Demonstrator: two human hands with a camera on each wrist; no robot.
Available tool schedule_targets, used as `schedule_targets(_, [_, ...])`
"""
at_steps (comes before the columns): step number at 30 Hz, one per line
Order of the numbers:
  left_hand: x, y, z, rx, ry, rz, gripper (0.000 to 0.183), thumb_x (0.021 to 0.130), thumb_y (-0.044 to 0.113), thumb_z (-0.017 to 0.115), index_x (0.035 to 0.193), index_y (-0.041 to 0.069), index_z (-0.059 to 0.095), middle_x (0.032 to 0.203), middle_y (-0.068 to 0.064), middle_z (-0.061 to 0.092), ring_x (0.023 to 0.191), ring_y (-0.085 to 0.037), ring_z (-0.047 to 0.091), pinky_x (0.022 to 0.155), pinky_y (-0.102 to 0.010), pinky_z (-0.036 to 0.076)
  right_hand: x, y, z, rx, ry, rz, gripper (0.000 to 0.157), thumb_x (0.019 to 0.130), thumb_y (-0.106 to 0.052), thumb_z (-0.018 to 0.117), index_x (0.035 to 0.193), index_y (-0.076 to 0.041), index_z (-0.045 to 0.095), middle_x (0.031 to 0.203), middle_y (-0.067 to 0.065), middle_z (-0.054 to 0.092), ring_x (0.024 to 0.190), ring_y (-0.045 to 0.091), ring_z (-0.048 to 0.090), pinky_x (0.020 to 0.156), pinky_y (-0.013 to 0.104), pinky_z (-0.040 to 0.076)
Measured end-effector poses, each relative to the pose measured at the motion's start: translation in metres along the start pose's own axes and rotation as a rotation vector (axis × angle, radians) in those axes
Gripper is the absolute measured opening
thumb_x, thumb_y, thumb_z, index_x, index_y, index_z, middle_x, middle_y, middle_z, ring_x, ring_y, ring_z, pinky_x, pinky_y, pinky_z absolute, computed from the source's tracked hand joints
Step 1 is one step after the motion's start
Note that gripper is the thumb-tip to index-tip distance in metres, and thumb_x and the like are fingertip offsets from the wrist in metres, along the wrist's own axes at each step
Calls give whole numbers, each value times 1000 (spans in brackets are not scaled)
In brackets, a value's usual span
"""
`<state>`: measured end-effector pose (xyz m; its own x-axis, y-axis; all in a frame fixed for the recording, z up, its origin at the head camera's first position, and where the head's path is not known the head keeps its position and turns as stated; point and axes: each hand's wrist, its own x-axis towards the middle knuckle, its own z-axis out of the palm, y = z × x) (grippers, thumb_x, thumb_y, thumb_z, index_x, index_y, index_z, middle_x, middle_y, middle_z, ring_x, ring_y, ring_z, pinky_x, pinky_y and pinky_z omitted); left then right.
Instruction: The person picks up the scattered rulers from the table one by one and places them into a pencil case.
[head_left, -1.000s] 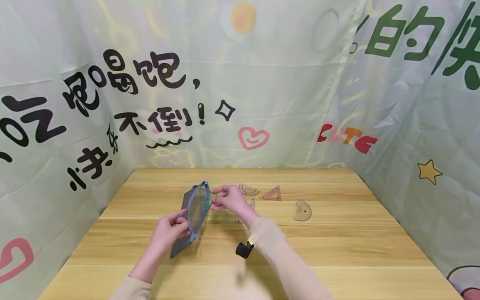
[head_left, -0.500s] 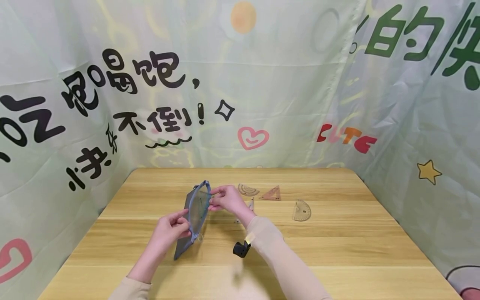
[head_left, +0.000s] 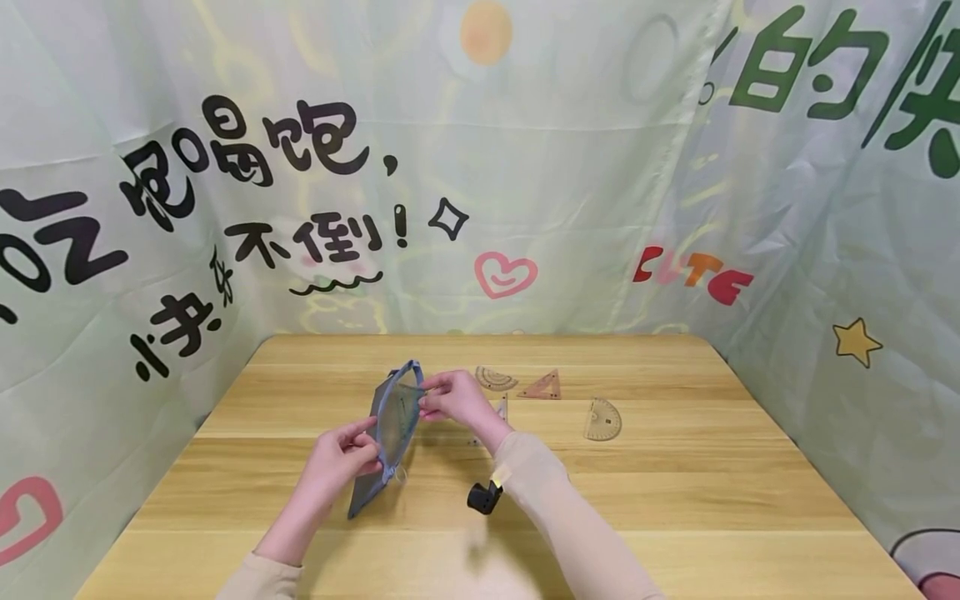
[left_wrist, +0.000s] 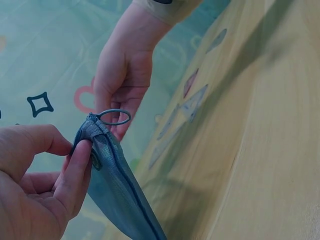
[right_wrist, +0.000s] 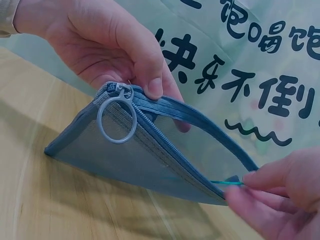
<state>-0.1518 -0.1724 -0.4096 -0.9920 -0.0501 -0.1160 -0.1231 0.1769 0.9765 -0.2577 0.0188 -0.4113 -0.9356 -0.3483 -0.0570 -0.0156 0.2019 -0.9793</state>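
Note:
A blue-grey mesh zipper pouch (head_left: pixel 397 421) stands tilted on edge over the table with its mouth unzipped. My left hand (head_left: pixel 337 458) grips its near corner between thumb and fingers, beside the zipper's ring pull (right_wrist: pixel 118 141). At the far end of the mouth, my right hand (head_left: pixel 459 404) pinches a thin clear plastic piece with a green edge (right_wrist: pixel 227 183). Part of that piece lies inside the pouch, so its full shape is hidden. The right fingertips are right at the zipper edge.
To the right of the pouch lie a protractor (head_left: pixel 497 379), a reddish set square (head_left: pixel 543 386) and another protractor (head_left: pixel 603 419). A clear set square (head_left: pixel 502 407) is partly hidden by the right wrist. A black camera (head_left: pixel 483 498) sticks out below the right sleeve. Printed cloth surrounds the wooden table (head_left: pixel 675 500).
The right hand has moved slightly left against the pouch's mouth, bringing the clear piece further in. The pouch's lower edge has swung a little right. The left hand keeps its grip.

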Motion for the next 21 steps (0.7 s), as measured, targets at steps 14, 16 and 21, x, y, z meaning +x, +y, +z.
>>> schedule_targets(14, [-1, -1, -2, -5, -10, -2, 56, 87, -4, 58, 141, -10, 45, 90, -4, 55, 77, -8, 61, 71, -18, 60, -2, 3, -9, -157, 71, -48, 42, 86, -13, 74, 124, 0, 63, 123, 19, 63, 107, 28, 63, 89, 34, 60])
schedule_targets(16, [-1, -1, -1, -7, -9, -2, 56, 87, -4, 58, 141, -9, 45, 89, -4, 55, 77, -8, 61, 71, -18, 60, -3, 2, -10, -157, 71, -54, 41, 86, -13, 74, 123, 1, 63, 124, 20, 63, 106, 28, 63, 88, 34, 60])
schedule_targets(21, [-1, -1, -1, -12, -11, -5, 56, 87, -4, 58, 141, -10, 45, 89, -3, 55, 76, -7, 62, 71, -18, 60, -5, 3, -13, -175, 81, -52, 38, 86, -14, 74, 121, -3, 65, 125, 21, 63, 107, 28, 62, 90, 35, 58])
